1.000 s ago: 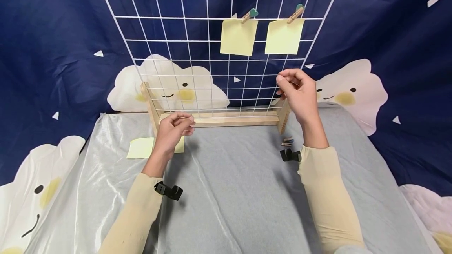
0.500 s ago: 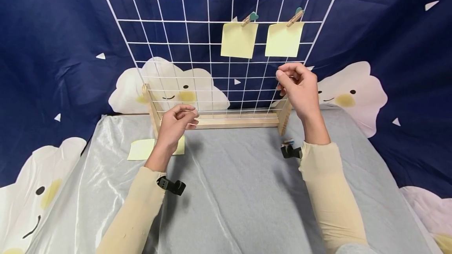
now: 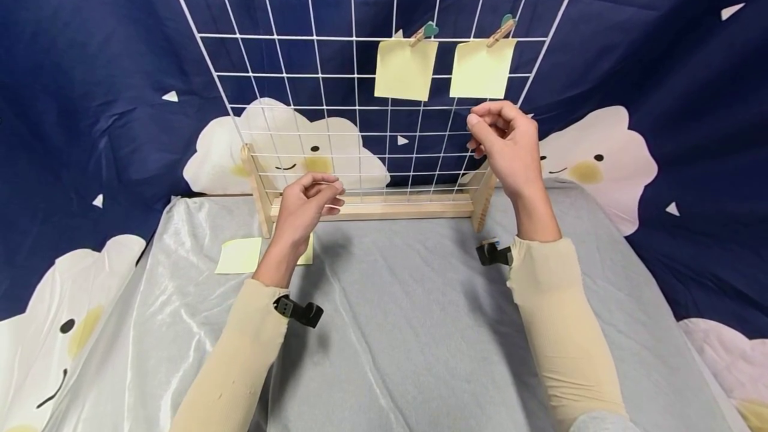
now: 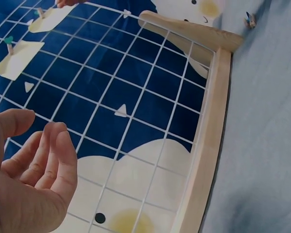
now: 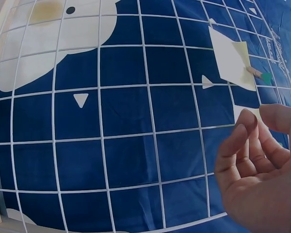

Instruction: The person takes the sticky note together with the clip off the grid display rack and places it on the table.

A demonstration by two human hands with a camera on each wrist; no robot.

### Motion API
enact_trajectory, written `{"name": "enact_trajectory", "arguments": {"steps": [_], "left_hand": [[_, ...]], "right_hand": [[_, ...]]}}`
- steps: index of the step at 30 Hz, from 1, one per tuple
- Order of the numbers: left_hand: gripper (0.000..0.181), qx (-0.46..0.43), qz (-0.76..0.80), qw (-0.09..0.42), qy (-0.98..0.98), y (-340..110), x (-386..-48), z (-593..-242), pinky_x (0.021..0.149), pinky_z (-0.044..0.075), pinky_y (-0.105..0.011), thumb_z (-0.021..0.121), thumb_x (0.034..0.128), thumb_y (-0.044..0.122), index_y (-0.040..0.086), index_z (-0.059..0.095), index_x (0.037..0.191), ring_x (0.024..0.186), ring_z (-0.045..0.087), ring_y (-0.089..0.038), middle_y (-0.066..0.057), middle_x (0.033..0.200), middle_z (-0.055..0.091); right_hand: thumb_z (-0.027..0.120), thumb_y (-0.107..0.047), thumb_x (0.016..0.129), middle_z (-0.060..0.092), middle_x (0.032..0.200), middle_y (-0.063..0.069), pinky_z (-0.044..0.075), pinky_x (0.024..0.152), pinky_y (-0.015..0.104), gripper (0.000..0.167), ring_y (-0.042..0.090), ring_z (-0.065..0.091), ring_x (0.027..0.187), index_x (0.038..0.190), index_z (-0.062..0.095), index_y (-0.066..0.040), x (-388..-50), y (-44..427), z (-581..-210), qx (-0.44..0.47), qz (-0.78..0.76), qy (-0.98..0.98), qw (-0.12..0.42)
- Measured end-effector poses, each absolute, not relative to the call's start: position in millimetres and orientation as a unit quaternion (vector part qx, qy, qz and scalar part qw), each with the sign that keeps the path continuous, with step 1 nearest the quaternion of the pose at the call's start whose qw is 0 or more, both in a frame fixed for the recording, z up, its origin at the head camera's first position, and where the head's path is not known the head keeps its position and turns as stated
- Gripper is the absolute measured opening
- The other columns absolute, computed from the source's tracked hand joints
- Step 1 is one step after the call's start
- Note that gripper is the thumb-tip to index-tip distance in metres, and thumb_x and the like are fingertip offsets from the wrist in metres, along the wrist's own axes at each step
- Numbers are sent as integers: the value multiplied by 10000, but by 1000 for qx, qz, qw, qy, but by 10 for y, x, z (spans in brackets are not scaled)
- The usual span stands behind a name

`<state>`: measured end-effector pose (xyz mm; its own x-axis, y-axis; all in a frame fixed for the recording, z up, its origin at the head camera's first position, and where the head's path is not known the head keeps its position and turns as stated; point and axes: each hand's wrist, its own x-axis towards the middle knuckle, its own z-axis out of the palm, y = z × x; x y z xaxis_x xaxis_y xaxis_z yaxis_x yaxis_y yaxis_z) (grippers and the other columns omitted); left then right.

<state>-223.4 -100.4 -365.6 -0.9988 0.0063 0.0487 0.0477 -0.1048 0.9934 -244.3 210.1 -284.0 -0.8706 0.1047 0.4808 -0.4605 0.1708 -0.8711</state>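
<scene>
A white wire grid (image 3: 354,39) stands in a wooden base (image 3: 396,209). On its upper right hang two yellow sticky notes, the left note (image 3: 405,71) and the right note (image 3: 482,69). Clothespins with green hearts, one left (image 3: 423,35) and one right (image 3: 501,33), clip them to a wire. My left hand (image 3: 302,215) hovers before the grid's lower left, fingers loosely bent, thumb apart from them in the left wrist view. Below the right note is my right hand (image 3: 510,145), loosely curled, with nothing visible between thumb and fingers.
Two more yellow notes lie on the grey cloth (image 3: 384,325), one outer note (image 3: 239,256) and one inner note (image 3: 307,252) partly behind the left arm. Small clothespins (image 3: 490,242) lie near the base's right foot, partly hidden by the right wrist camera (image 3: 493,254). A blue curtain hangs behind.
My left hand has risen and moved slightly right. The right hand has moved up a little, nearer the right note. The notes and clothespins stay where they were.
</scene>
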Motion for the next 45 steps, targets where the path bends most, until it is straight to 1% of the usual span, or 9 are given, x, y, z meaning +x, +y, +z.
{"name": "enact_trajectory", "arguments": {"steps": [7,11,19,23,29,33,37,40,45], "left_hand": [[237,-34,-738,16,-673,-973,-2274,-3568,730,624,-304,681,964,110,-26,642,1155,812,715,-229,-132,972,730],[196,-43,-744,14,-667,-950,-2297,-3528,737,623,-314,692,957,104,11,653,1125,801,715,-219,-71,934,729],[209,-48,-749,11,-661,-897,-2323,-3466,767,625,-359,716,935,78,-9,647,1112,745,707,-155,11,858,718],[235,-50,-748,13,-662,-882,-2347,-3424,742,623,-327,732,925,81,-9,642,1123,772,713,-191,15,850,720],[198,-62,-747,13,-662,-858,-2386,-3327,723,613,-304,734,915,84,66,649,1093,837,713,-276,17,843,720],[242,-69,-751,17,-657,-821,-2412,-3253,731,614,-316,741,906,81,33,644,1123,789,709,-214,7,842,720],[314,-74,-758,17,-648,-785,-2447,-3186,739,614,-324,748,893,75,-18,627,1168,790,705,-226,-9,849,718],[287,-79,-762,17,-642,-758,-2468,-3145,735,610,-323,749,892,72,7,634,1147,799,699,-247,-13,852,714],[248,-92,-770,24,-631,-723,-2499,-3091,703,602,-296,738,897,53,20,633,1119,757,693,-199,-1,841,708]], "right_hand": [[708,-60,948,657,803,27,521,547,208,99,133,626,613,1041,700,-27,-2468,2081,-2762,127,638,-725,226],[698,-57,957,653,814,38,541,568,221,96,146,637,629,1046,694,-23,-2473,2066,-2712,138,637,-723,227],[690,-37,957,657,849,86,579,592,228,153,143,662,648,1086,668,43,-2502,2043,-2632,151,641,-720,220],[699,-26,945,673,837,91,582,583,225,135,149,669,644,1063,677,35,-2524,2017,-2570,153,655,-708,217],[708,-38,937,686,838,81,586,588,222,106,157,674,645,1036,688,-4,-2553,1984,-2465,157,652,-709,218],[708,-41,935,684,850,118,584,582,232,84,170,663,634,1015,691,-20,-2572,1963,-2411,162,649,-709,223],[710,-34,928,679,842,114,588,578,238,83,184,657,624,1007,691,-17,-2600,1933,-2361,163,657,-702,220],[707,-30,929,676,839,103,590,579,241,83,187,656,621,1008,688,-15,-2627,1908,-2322,166,662,-698,216],[710,-34,931,667,842,101,595,585,241,91,197,651,630,1017,682,-22,-2667,1865,-2262,172,664,-695,213]]}}
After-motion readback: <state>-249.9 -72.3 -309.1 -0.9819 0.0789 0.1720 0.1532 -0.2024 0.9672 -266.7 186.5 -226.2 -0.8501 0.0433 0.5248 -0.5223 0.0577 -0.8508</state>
